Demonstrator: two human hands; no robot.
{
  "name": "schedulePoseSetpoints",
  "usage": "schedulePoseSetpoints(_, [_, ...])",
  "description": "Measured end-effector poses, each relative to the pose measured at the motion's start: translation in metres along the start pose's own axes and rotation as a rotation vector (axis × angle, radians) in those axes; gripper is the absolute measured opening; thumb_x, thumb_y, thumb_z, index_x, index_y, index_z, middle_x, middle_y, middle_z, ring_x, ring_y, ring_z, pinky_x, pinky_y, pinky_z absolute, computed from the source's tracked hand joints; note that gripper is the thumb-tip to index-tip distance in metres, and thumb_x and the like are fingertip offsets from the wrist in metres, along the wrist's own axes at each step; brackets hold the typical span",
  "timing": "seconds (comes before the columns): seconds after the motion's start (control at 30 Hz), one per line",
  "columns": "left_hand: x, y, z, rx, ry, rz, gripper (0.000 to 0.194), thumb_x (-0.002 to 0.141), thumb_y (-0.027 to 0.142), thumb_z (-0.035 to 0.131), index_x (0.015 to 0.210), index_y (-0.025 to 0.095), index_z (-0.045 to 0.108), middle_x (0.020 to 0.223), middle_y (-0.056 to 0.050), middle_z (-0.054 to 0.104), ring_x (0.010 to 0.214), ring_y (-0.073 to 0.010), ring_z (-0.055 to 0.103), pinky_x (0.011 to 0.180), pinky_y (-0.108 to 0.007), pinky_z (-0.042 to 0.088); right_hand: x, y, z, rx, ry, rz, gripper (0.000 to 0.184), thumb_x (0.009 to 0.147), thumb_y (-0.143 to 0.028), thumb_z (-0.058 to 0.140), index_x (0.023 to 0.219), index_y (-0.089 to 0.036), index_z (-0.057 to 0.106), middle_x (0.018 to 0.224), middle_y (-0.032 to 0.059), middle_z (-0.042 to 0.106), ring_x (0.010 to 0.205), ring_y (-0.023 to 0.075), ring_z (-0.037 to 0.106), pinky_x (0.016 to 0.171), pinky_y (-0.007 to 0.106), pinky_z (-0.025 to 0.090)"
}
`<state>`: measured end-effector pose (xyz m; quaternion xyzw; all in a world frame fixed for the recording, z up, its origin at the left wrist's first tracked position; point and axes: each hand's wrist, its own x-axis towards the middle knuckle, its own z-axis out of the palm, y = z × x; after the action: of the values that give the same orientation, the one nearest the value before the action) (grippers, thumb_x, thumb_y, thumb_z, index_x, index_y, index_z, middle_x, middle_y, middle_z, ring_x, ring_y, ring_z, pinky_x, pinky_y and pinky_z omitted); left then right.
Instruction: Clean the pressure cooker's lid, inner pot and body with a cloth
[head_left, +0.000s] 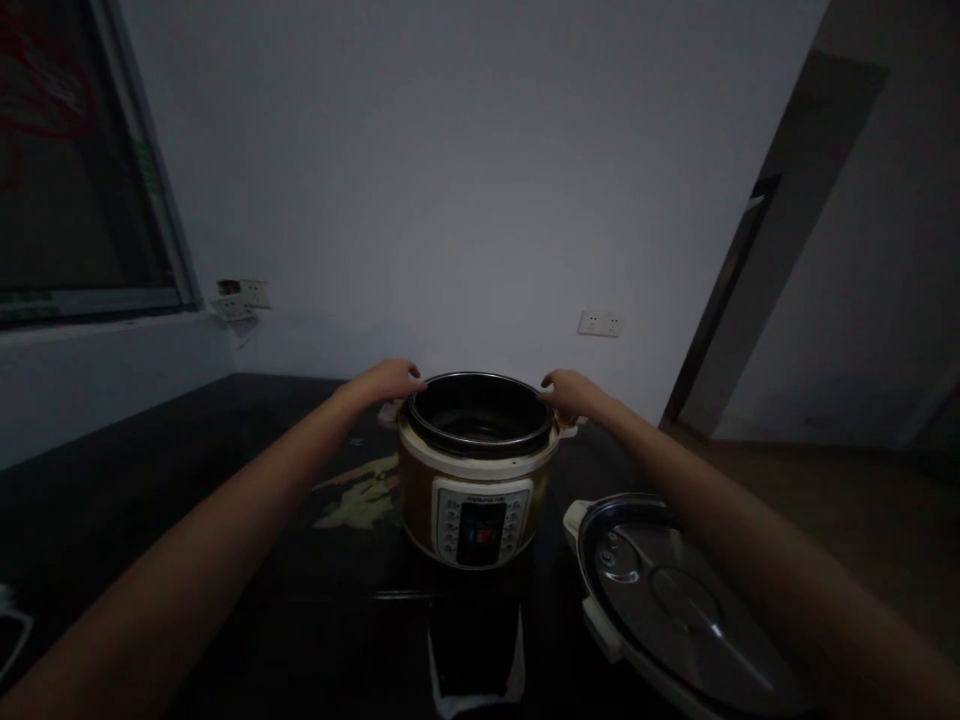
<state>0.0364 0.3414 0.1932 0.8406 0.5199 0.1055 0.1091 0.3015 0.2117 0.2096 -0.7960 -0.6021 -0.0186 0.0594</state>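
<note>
While the inner pot (480, 398) sits in the open cooker (420, 495), my left hand (386, 380) and right hand (576, 392) curl at its opposite sides; whether they pinch, I cannot tell. Gripping seems the step, calling for even hold.

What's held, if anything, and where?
Left hand and right hand touch the round black pot's rim at opposite sides; a firm hold can't be told.

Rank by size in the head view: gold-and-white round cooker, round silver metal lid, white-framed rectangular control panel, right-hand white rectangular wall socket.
Cooker and lid: order unsure; the lid is nearer, partly hidden.
Control panel
Wall socket
</note>
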Motion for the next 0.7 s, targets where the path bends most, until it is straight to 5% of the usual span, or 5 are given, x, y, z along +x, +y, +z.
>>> schedulePoseSetpoints(0.17, [0.005,0.011,0.008,0.148,-0.097,-0.018,0.033,0.09,0.035,0.058,0.118,0.017,0.056,0.117,-0.009,0.06,0.099,-0.0213,0.062,0.082,-0.042,0.053,0.015,-0.015,0.009,-0.1,-0.09,0.079,0.032,0.09,-0.036,0.06,0.114,-0.016,0.059,0.114,0.0079,0.061,0.098,0.0204,0.062,0.083,0.042,0.053])
schedulePoseSetpoints(0.7, [0.001,0.006,0.013,0.215,0.028,0.035,0.033,0.09,0.034,0.057,0.119,0.018,0.056,0.121,-0.009,0.058,0.102,-0.0221,0.06,0.085,-0.043,0.052,0.031,0.002,0.02,-0.015,-0.036,0.049,0.035,0.091,-0.034,0.058,0.121,-0.018,0.055,0.121,0.0086,0.058,0.101,0.0213,0.06,0.084,0.042,0.052])
